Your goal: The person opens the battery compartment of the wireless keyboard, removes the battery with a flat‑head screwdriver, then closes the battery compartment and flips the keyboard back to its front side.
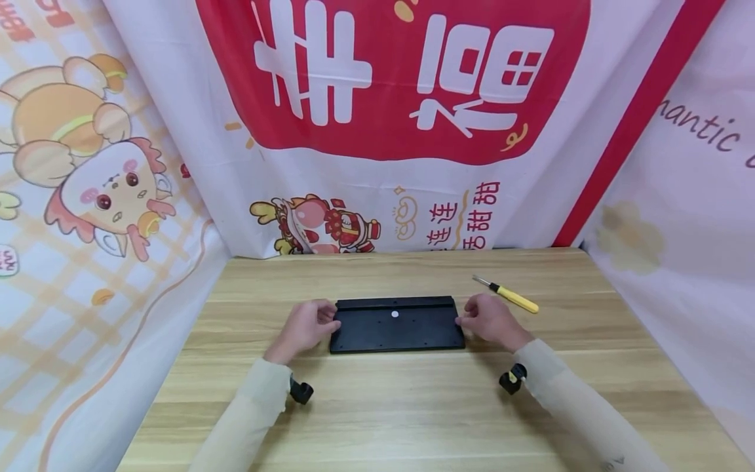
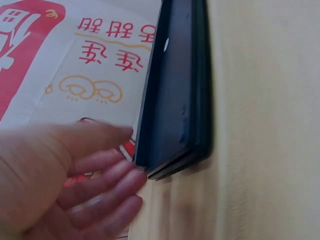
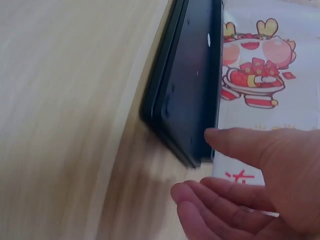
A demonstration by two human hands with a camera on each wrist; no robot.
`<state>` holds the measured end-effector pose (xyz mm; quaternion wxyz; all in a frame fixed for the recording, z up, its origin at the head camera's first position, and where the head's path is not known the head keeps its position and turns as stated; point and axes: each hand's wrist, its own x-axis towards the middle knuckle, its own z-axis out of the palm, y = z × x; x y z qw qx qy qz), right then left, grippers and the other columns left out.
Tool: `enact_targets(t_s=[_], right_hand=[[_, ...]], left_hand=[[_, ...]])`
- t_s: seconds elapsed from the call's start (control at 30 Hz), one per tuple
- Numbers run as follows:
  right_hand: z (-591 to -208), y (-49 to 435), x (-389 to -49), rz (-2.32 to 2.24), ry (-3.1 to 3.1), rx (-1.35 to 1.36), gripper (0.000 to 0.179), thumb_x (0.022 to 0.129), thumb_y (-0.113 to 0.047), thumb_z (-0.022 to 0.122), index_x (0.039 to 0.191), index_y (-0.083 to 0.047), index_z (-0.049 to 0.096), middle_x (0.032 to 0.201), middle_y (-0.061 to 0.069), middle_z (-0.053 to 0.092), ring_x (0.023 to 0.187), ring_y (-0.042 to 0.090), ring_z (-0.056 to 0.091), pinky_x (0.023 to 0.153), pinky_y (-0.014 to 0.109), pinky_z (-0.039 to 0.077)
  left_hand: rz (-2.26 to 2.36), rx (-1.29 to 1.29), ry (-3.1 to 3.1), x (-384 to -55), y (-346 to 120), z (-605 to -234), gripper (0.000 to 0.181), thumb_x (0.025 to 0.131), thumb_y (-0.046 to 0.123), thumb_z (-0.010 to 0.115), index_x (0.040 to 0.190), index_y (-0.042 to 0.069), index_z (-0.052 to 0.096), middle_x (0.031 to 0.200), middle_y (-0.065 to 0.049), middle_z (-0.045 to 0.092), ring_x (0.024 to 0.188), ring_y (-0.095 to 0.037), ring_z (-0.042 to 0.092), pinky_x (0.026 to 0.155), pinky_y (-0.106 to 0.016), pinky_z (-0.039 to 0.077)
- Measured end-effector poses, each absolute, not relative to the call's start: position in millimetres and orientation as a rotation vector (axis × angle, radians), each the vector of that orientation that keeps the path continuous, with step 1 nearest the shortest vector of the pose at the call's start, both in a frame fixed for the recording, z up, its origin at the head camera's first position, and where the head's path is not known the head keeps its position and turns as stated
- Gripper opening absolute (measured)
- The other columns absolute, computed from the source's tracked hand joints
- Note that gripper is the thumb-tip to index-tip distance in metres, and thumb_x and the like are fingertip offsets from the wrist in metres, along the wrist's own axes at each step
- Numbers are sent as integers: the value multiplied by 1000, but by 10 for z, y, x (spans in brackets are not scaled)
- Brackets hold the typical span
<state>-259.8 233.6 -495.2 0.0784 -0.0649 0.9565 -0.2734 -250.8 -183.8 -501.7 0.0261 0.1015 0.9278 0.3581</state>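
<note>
A black keyboard [image 1: 407, 331] lies with its underside up on the wooden table, a raised ridge along its far edge. A small white round sticker [image 1: 395, 314] and several small holes show on it. At its left end is my left hand [image 1: 309, 324]; in the left wrist view its fingers are loosely bent beside the keyboard's corner, gripping nothing. My right hand [image 1: 489, 319] is at the other end. In the right wrist view its thumb [image 3: 235, 142] reaches to the keyboard's edge, and the other fingers hang loosely below, apart from it.
A screwdriver [image 1: 516, 299] with a yellow and black handle lies beyond my right hand. Printed cloth [image 1: 383, 177] hangs behind the table, and more cloth stands at the left and right sides. The wooden table [image 1: 401, 406] extends toward me between the forearms.
</note>
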Motion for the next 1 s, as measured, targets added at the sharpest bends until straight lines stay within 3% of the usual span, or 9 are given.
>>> enact_targets(t_s=[0.13,0.3,0.6,1.0], right_hand=[[-4913,2485,-2600,-796,2933,-365,38,93,-23,82,117,5,73,107,18,77,96,25,73,85,46,63],[-4887,2642,-2615,-781,2976,-530,39,93,-21,82,120,5,72,111,21,77,100,29,74,90,49,63],[-4850,2632,-2723,-591,2954,-699,43,94,-21,82,130,-1,70,123,16,76,111,28,72,99,51,61],[-4802,2299,-3031,-529,2921,-962,36,94,-17,82,125,-1,73,120,16,76,107,28,72,97,48,62]], left_hand=[[1106,410,2837,-2612,-1835,-4997,44,97,18,78,136,2,68,131,-15,73,120,-30,71,106,-48,58],[1093,455,2862,-2742,-1790,-5033,52,97,20,78,144,3,63,143,-16,67,134,-35,63,113,-52,52],[1106,510,2887,-2962,-1762,-5296,49,95,18,81,139,4,66,139,-15,70,129,-33,66,110,-50,55],[1158,511,2863,-3054,-1759,-5388,32,95,19,81,126,11,77,132,-10,73,130,-31,65,114,-52,51]])
